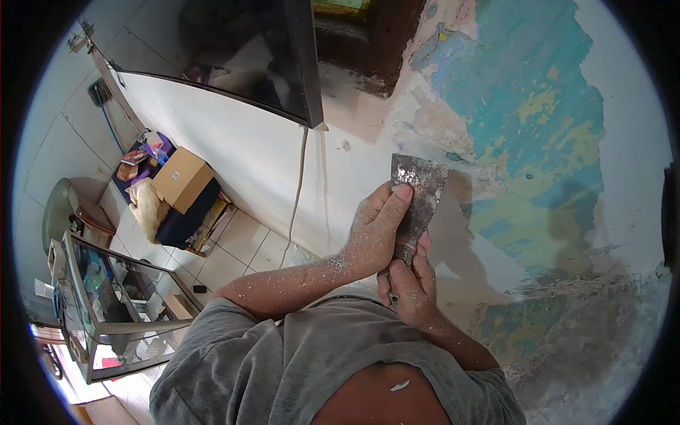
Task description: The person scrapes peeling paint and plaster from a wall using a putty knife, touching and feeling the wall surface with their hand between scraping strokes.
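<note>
I have the metal scraper (423,202) in front of my chest, grasped by both of my 2 hands, neither of them free. My left hand (374,230) pinches the blade, its thumb pressed flat on the face that shows; the fingers behind are hidden, so I can't tell how they sit. My right hand (416,292) is closed around the handle (404,253), below and a little right of the left. The scraper's long axis runs up the view from the handle, leaning slightly right, with its broad edge farthest from my body. Of the 2 hands, the left is nearer that edge and the right holds the narrow end. The turquoise paint patch (528,134) on the wall lies to the right of the blade, and a shadow (453,248) falls on the wall between them; the blade looks apart from the paint, though I can't judge the depth. Pale specks dot my left forearm (290,287) and both hands.
</note>
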`<state>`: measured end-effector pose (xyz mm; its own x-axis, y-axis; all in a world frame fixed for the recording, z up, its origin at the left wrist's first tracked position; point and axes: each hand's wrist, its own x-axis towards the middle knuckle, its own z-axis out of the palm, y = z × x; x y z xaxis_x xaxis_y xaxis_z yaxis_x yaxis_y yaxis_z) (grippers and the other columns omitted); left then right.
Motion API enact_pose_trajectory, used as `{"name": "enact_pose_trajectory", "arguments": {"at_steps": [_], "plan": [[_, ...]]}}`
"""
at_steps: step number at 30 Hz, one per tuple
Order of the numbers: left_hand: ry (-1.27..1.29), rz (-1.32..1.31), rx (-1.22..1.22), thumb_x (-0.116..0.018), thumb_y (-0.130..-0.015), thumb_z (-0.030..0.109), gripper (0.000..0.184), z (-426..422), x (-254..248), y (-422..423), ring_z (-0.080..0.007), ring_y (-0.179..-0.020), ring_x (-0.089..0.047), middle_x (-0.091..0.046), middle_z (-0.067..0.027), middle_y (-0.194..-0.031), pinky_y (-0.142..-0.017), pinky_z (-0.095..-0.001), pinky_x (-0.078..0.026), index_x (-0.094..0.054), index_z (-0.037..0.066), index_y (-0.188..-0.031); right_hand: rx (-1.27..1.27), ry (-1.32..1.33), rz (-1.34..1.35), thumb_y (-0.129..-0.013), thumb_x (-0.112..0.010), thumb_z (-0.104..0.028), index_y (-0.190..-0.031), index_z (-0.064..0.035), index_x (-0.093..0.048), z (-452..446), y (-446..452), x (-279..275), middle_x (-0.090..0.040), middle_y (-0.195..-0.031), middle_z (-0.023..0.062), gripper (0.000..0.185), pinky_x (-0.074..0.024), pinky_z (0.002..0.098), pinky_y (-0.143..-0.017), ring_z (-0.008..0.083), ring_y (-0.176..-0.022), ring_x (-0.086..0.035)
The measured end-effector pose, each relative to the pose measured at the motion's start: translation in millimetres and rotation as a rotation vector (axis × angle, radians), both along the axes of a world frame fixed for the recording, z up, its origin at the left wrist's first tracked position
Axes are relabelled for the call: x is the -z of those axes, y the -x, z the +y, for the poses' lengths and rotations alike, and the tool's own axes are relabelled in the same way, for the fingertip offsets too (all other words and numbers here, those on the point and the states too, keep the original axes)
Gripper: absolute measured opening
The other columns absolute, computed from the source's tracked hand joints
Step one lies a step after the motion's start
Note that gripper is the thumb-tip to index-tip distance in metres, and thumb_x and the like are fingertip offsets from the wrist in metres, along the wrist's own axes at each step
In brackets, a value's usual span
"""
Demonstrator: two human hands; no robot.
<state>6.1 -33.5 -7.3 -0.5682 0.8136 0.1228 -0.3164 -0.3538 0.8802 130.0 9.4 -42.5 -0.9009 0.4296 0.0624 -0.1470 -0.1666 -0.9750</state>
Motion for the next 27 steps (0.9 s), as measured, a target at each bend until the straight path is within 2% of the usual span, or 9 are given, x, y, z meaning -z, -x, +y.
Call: {"name": "enact_pose_trajectory", "arguments": {"at_steps": [3,4,15,17,18,19,21,26,27], "plan": [[0.033,0.431,-0.282,-0.039,-0.102,0.048,0.046,14,8,27,-0.0137,-0.058,-0.061,-0.062,-0.0087,-0.075,-0.053,-0.0245,-0.05,-0.051,0.003,-0.102,-0.013,0.019,-0.053,-0.101,-0.039,-0.008,-0.144,-0.0034,-0.023,10,23,-26,-0.05,-0.083,0.0036,0.046,-0.0382,0.0212,-0.045,0.0069,-0.055,-0.044],[0.034,0.049,-0.042,-0.042,-0.103,0.04,0.042,11,-15,33,-0.0104,-0.063,-0.058,-0.061,-0.0065,-0.077,-0.06,-0.025,-0.049,-0.055,0.001,-0.105,-0.036,0.04,-0.118,-0.1,-0.039,-0.008,-0.144,-0.0037,-0.023,12,28,-32,-0.05,-0.084,0.0037,0.047,-0.0382,0.0212,-0.044,0.0071,-0.055,-0.044],[0.046,-0.008,-0.002,-0.041,-0.102,0.044,0.045,10,-20,39,-0.0139,-0.058,-0.06,-0.062,-0.0074,-0.073,-0.056,-0.0251,-0.05,-0.054,0.001,-0.101,0.02,0.026,-0.028,-0.1,-0.042,-0.01,-0.135,-0.0003,-0.031,13,38,-23,-0.051,-0.079,0.0032,0.038,-0.0371,0.0227,-0.044,0.0075,-0.053,-0.043],[0.081,0.349,-0.066,-0.045,-0.101,0.04,0.043,6,-5,52,-0.015,-0.069,-0.063,-0.062,-0.0095,-0.074,-0.062,-0.0278,-0.05,-0.056,-0.001,-0.1,0.017,-0.068,-0.093,-0.1,-0.042,-0.008,-0.134,0.0,-0.038,18,27,-24,-0.051,-0.076,0.0032,0.036,-0.037,0.023,-0.044,0.0073,-0.054,-0.043],[0.054,0.323,-0.112,-0.049,-0.1,0.037,0.04,4,1,48,-0.0204,-0.088,-0.063,-0.064,-0.0147,-0.09,-0.079,-0.0329,-0.05,-0.056,-0.002,-0.105,0.029,-0.076,-0.085,-0.1,-0.042,-0.008,-0.134,0.0,-0.038,17,17,-19,-0.051,-0.076,0.0032,0.036,-0.037,0.023,-0.044,0.0073,-0.054,-0.043],[0.043,0.331,-0.104,-0.049,-0.1,0.037,0.04,11,5,51,-0.0204,-0.088,-0.063,-0.064,-0.0147,-0.09,-0.079,-0.0329,-0.05,-0.056,-0.002,-0.105,0.099,-0.119,0.023,-0.1,-0.042,-0.008,-0.133,0.0002,-0.041,15,3,-10,-0.05,-0.075,0.0033,0.035,-0.0373,0.0232,-0.045,0.0075,-0.055,-0.044],[-0.441,0.861,-0.592,-0.053,-0.098,0.033,0.038,26,7,59,-0.0302,-0.11,-0.055,-0.057,-0.0201,-0.117,-0.096,-0.0436,-0.042,-0.054,-0.002,-0.113,0.177,-0.166,0.139,-0.1,-0.043,-0.007,-0.132,0.0004,-0.043,15,-15,-5,-0.05,-0.073,0.0034,0.033,-0.0375,0.0234,-0.046,0.0077,-0.055,-0.044],[-0.659,1.483,-1.129,-0.054,-0.095,0.038,0.053,66,-129,80,-0.041,-0.139,-0.027,-0.03,-0.0226,-0.15,-0.112,-0.0552,-0.018,-0.045,0.006,-0.137,0.335,-0.198,0.302,-0.099,-0.042,-0.006,-0.136,0.0025,-0.04,31,-50,-16,-0.051,-0.073,0.0052,0.038,-0.0406,0.0252,-0.047,0.0095,-0.056,-0.045],[-0.243,1.586,-1.137,-0.047,-0.095,0.049,0.069,72,-148,72,-0.0395,-0.143,-0.01,-0.012,-0.0223,-0.155,-0.114,-0.0575,-0.008,-0.025,0.008,-0.146,0.373,-0.2,0.342,-0.099,-0.042,-0.006,-0.136,0.0027,-0.039,34,-55,-17,-0.052,-0.073,0.0057,0.039,-0.0412,0.0257,-0.047,0.0096,-0.055,-0.045]]}}
